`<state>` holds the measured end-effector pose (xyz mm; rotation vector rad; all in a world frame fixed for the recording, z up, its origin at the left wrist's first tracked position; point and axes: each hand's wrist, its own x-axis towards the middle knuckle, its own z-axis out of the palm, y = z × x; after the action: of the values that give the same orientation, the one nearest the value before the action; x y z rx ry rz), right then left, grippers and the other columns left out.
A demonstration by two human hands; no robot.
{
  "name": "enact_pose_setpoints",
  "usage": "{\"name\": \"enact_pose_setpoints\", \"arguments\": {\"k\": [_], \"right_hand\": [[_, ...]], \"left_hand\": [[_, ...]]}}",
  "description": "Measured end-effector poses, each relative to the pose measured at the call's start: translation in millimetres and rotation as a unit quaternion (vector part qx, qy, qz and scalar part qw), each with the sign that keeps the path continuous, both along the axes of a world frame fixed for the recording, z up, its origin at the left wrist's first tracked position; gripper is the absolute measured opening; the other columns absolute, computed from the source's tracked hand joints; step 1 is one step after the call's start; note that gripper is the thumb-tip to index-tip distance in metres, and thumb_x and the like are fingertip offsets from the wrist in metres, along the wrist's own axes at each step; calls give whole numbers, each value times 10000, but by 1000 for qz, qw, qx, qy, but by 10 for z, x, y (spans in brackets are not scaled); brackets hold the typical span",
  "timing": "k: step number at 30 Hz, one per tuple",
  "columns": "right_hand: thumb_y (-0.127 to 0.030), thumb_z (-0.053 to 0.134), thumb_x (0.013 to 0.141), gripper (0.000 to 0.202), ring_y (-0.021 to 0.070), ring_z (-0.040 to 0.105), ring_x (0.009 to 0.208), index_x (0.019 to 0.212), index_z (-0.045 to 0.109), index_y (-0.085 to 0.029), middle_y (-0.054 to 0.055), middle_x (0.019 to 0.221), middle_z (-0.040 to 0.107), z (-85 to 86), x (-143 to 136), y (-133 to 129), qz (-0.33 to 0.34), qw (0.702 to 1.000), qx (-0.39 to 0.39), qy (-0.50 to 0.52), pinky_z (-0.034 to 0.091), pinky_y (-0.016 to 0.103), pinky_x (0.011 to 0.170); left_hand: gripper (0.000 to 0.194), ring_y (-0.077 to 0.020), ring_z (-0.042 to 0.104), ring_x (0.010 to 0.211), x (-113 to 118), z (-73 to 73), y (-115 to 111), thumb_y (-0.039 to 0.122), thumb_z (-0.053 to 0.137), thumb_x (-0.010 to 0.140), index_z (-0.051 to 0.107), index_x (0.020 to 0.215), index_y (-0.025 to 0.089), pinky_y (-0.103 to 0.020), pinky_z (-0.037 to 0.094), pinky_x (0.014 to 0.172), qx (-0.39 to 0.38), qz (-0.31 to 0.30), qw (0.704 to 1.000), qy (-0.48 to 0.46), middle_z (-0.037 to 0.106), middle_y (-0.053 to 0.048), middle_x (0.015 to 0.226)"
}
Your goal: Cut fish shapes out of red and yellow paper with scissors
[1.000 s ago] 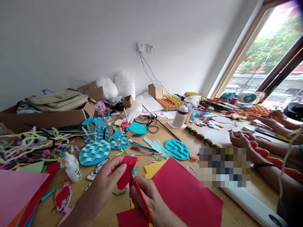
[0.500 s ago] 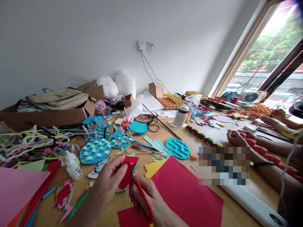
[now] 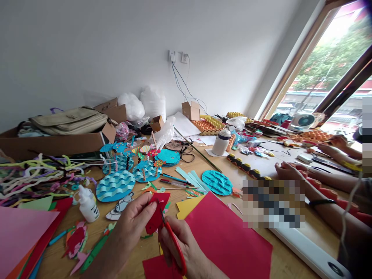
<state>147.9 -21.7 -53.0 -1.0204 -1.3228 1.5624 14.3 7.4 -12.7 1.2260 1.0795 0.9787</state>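
Observation:
Between the thumb and fingers of my left hand (image 3: 135,223) is a small piece of red paper (image 3: 155,221). My right hand (image 3: 181,238) is closed around red-handled scissors (image 3: 178,250), and their dark blades meet the paper's right edge. A large red sheet (image 3: 226,236) lies to the right of my hands, partly over a yellow sheet (image 3: 186,205). Below my hands is another red paper piece (image 3: 157,267). A paper cutout with a grey-and-white drawing (image 3: 120,205) lies just beyond my left hand.
A white glue bottle (image 3: 88,205) stands at left, near stacked coloured paper (image 3: 26,232) and pipe cleaners (image 3: 43,178). Blue wavy paper discs (image 3: 115,186) and a white lidded jar (image 3: 221,142) are farther back. Another person's hands (image 3: 290,172) work at right beside a long white bar (image 3: 308,244).
The view has shifted very slightly. My hands, the red paper and the scissors stay in nearly the same position.

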Motion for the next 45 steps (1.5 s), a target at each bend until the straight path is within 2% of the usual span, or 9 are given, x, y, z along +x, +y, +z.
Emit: {"name": "enact_pose_setpoints", "arguments": {"k": [10,15,20,25,29,32,36,41,45], "right_hand": [[-784,458,677,610,37,320,359,600,395,-182,-76,441,358,-7,7,-2,-6,1000,-9,-25,257,149,345],[-737,429,750,577,46,311,375,593,387,-183,-69,443,350,-58,41,-4,15,999,34,-19,231,168,355],[-701,429,783,553,47,260,425,602,364,-183,-73,485,308,-81,57,-5,19,997,64,-27,199,188,395],[-599,409,860,481,58,229,476,625,359,-182,-69,524,285,-102,82,9,34,993,97,-60,193,200,433],[-611,392,857,492,66,237,485,611,350,-186,-66,517,287,-85,85,18,28,990,112,-75,199,202,438],[-605,389,861,495,68,261,482,601,360,-185,-58,512,316,-75,81,17,37,990,106,-87,208,200,437],[-589,409,863,484,67,293,472,605,382,-181,-50,508,363,-73,80,10,44,992,84,-89,221,195,430],[-600,434,844,500,68,271,487,580,365,-182,-56,514,320,-39,68,4,28,992,79,-90,223,193,436],[-640,427,825,516,72,260,495,592,365,-184,-55,521,316,-16,61,-9,19,994,70,-81,217,198,436]], "left_hand": [[198,-173,550,753,-37,-61,11,396,582,775,669,858,239,-226,414,655,-4,-21,1000,-23,585,43,662],[179,-152,519,690,-49,-45,52,383,562,790,660,816,236,-217,395,616,5,-41,999,-8,573,46,659],[199,-137,494,643,-49,-16,45,356,555,788,580,653,211,-212,377,597,0,-36,999,-6,550,47,613],[188,-135,496,622,-66,34,18,349,551,783,590,670,204,-213,375,583,-6,-54,998,-3,575,39,617],[190,-139,492,601,-60,85,8,352,560,769,640,700,195,-219,375,560,-8,-49,999,2,617,20,630],[190,-142,487,605,-69,76,2,350,570,764,662,705,196,-222,367,560,-20,-42,999,-1,623,18,629],[174,-132,442,562,-102,23,8,341,586,755,682,734,198,-226,347,542,-34,-36,999,4,551,39,566],[183,-137,463,593,-117,23,12,346,595,757,655,684,190,-230,368,574,-40,-42,998,7,530,38,580],[157,-144,493,644,-109,27,1,333,605,756,689,763,201,-226,383,601,-54,-44,997,-25,533,40,591]]}}
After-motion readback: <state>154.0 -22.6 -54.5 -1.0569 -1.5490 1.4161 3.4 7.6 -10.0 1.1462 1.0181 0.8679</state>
